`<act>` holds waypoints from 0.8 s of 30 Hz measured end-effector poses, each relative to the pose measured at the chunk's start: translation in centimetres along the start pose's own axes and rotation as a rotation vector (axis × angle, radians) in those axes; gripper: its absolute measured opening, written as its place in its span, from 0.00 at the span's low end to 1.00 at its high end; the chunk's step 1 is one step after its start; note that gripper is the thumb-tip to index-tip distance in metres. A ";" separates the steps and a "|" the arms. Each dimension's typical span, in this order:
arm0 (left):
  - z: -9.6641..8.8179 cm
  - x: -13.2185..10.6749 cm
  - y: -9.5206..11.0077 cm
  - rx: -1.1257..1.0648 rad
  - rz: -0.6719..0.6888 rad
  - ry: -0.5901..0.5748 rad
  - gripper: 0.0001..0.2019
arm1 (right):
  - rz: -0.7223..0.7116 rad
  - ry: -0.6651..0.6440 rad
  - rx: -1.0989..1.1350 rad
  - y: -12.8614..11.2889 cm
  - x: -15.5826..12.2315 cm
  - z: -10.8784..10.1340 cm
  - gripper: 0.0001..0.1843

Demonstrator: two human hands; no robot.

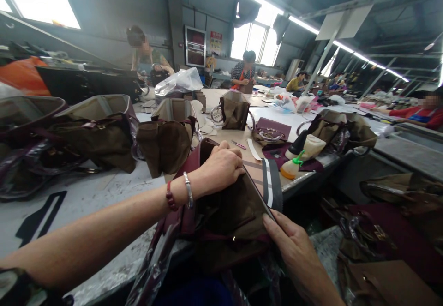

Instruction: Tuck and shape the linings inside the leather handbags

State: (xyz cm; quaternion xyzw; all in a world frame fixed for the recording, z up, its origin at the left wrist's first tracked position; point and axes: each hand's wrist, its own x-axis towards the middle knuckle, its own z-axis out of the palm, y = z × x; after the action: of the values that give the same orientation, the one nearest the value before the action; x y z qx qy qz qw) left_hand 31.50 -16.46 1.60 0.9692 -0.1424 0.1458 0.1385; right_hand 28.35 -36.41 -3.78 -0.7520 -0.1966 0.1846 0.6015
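Observation:
A handbag [228, 209] with maroon sides and an olive-brown fabric lining turned outward stands tilted at the table's front edge, close to me. My left hand [219, 167], with bracelets at its wrist, is closed over the bag's far upper edge, its fingers curled. My right hand [294, 246] pinches the bag's right edge, thumb on the brown lining and fingers behind. Plastic-wrapped handles [162, 255] hang down at the bag's left front. Just beyond my hands lie a pink cutter knife [238, 145] and a dark strip with a white stripe [272, 181].
Several similar handbags [169, 144] line the table's left and back. A bottle with orange liquid and a green nozzle [291, 166] lies near the right edge, beside a cream container [313, 148]. More bags [391, 237] are stacked low at right. Several people [244, 73] work farther back.

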 end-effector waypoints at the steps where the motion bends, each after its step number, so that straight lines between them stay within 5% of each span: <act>1: 0.0 0.0 -0.1 -0.001 -0.003 0.001 0.10 | 0.005 -0.004 0.014 0.0 0.0 0.1 0.20; 8: -0.8 -0.1 -0.2 -0.010 -0.019 -0.088 0.08 | -0.012 0.018 -0.061 0.0 0.4 0.0 0.20; 14: -0.3 -0.1 -0.7 -0.002 0.039 -0.027 0.09 | -0.042 0.076 -0.171 -0.2 0.6 0.2 0.19; 24: 0.0 -0.1 -0.4 0.009 0.070 -0.013 0.09 | 0.073 -0.177 -0.067 -2.5 2.2 -0.2 0.17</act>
State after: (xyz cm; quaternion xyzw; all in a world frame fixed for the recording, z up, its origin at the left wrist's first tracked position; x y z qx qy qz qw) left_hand 31.51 -16.09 1.53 0.9651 -0.1763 0.1449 0.1282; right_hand 30.10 -34.92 -1.35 -0.7591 -0.2275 0.2653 0.5492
